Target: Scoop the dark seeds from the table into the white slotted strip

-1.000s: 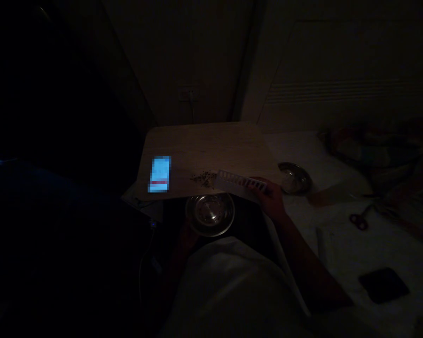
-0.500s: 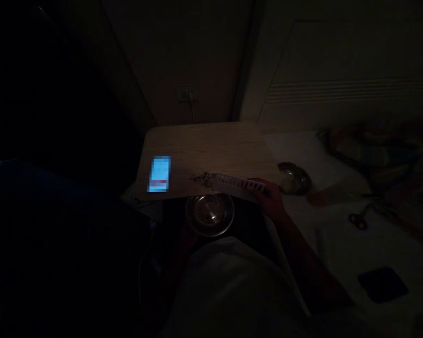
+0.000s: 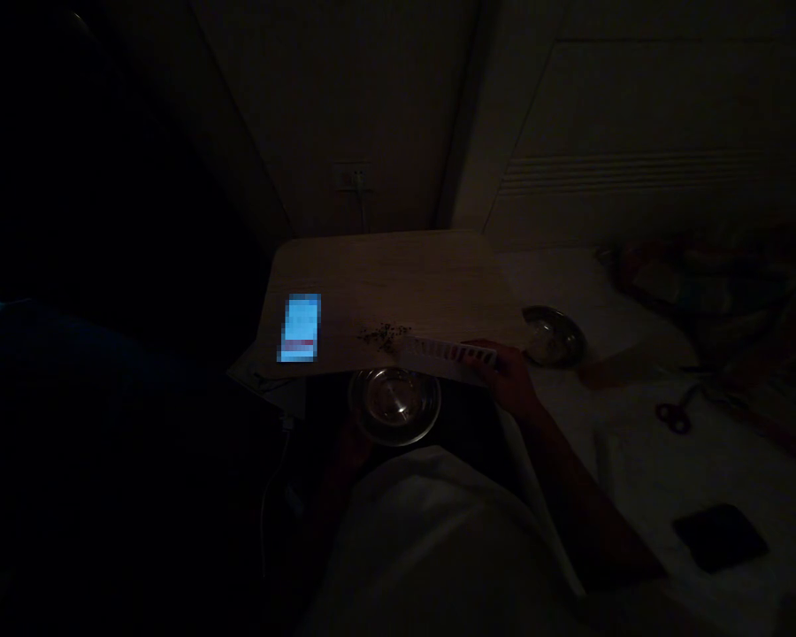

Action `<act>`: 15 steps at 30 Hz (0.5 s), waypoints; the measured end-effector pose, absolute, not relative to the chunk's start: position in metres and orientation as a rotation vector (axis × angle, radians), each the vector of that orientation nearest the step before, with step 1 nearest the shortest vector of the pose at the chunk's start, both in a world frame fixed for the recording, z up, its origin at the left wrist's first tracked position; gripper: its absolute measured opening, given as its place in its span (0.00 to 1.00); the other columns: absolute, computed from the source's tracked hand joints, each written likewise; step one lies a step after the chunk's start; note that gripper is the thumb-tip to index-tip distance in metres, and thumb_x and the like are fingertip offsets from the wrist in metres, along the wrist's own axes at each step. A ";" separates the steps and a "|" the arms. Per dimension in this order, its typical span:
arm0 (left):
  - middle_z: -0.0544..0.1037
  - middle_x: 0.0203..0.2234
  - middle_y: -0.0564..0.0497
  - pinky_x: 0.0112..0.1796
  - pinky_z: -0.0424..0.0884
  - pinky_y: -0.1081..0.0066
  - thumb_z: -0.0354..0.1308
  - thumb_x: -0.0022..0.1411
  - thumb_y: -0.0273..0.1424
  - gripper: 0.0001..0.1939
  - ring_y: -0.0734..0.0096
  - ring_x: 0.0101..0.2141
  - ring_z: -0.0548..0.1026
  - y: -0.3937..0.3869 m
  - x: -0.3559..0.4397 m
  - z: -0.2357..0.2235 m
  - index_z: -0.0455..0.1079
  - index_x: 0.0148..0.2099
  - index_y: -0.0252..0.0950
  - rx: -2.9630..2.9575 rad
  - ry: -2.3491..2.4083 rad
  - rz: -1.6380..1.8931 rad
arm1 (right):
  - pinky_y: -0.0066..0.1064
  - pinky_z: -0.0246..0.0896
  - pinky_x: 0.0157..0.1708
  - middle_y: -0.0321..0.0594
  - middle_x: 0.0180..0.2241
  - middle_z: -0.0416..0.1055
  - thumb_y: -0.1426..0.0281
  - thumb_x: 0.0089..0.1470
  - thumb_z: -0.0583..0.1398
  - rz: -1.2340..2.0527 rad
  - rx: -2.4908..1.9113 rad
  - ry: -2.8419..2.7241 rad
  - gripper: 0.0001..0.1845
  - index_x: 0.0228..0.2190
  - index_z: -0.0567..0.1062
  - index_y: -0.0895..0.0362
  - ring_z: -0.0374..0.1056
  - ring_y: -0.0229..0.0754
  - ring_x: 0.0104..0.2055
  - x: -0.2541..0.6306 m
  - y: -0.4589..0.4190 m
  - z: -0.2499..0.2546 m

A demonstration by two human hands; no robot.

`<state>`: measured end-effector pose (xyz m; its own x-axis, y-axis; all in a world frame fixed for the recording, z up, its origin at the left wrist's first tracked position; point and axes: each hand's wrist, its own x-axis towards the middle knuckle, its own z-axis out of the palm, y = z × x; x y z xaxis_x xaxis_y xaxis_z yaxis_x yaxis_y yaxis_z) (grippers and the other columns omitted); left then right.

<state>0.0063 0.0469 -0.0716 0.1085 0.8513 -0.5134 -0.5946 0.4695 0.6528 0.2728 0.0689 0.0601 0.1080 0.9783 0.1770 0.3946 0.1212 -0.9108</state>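
In my right hand point(image 3: 509, 380) is a long, pale strip with a row of dark slots point(image 3: 441, 349), my fingers closed on its right end. Its left end lies beside small dark bits point(image 3: 385, 336) scattered near the front edge of the wooden table point(image 3: 385, 274). Just below that edge a shiny round metal bowl point(image 3: 395, 433) sits over my lap. My left hand point(image 3: 356, 442), very dim, is at the bowl's lower left rim and seems to grip it; its fingers are mostly lost in the dark.
A lit phone point(image 3: 300, 327) with a blurred screen lies on the table's left side. Right of the table are a second metal bowl point(image 3: 554, 338), red-handled scissors point(image 3: 674, 418) and a dark flat square point(image 3: 720, 537). A plugged-in wall socket point(image 3: 353, 177) is behind the table.
My right hand has brought the strip's left end slightly toward me, nearer the table's front edge. The bowl stays in place, and the scene looks dimmer.
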 end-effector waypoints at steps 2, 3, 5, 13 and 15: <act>0.70 0.52 0.46 0.57 0.56 0.64 0.57 0.59 0.32 0.15 0.58 0.59 0.58 0.047 0.005 -0.070 0.71 0.48 0.36 0.299 0.972 1.088 | 0.32 0.65 0.31 0.38 0.31 0.77 0.61 0.48 0.62 0.782 -1.431 -1.421 0.13 0.34 0.78 0.55 0.71 0.42 0.31 0.273 0.069 0.060; 0.69 0.53 0.45 0.56 0.57 0.61 0.56 0.60 0.33 0.16 0.58 0.57 0.60 0.047 0.004 -0.069 0.70 0.49 0.35 0.291 0.964 1.087 | 0.32 0.65 0.31 0.38 0.31 0.77 0.61 0.49 0.62 0.777 -1.432 -1.400 0.13 0.34 0.78 0.55 0.71 0.42 0.32 0.273 0.069 0.060; 0.67 0.54 0.44 0.54 0.60 0.56 0.54 0.62 0.36 0.18 0.59 0.54 0.65 0.046 0.003 -0.068 0.68 0.52 0.35 0.271 0.948 1.080 | 0.32 0.65 0.32 0.38 0.32 0.77 0.62 0.49 0.62 0.752 -1.436 -1.359 0.12 0.34 0.78 0.55 0.71 0.43 0.32 0.273 0.070 0.061; 0.70 0.49 0.44 0.49 0.65 0.58 0.52 0.63 0.37 0.17 0.64 0.48 0.70 0.050 0.006 -0.077 0.67 0.50 0.33 0.171 0.925 1.068 | 0.32 0.66 0.34 0.39 0.33 0.77 0.62 0.49 0.61 0.770 -1.424 -1.379 0.13 0.35 0.78 0.56 0.72 0.42 0.34 0.259 0.076 0.056; 0.70 0.49 0.45 0.48 0.66 0.59 0.52 0.63 0.36 0.16 0.64 0.47 0.70 0.050 0.006 -0.077 0.67 0.50 0.34 0.163 0.914 1.074 | 0.33 0.66 0.34 0.39 0.34 0.77 0.62 0.49 0.61 0.768 -1.427 -1.352 0.13 0.35 0.77 0.56 0.71 0.42 0.34 0.257 0.079 0.053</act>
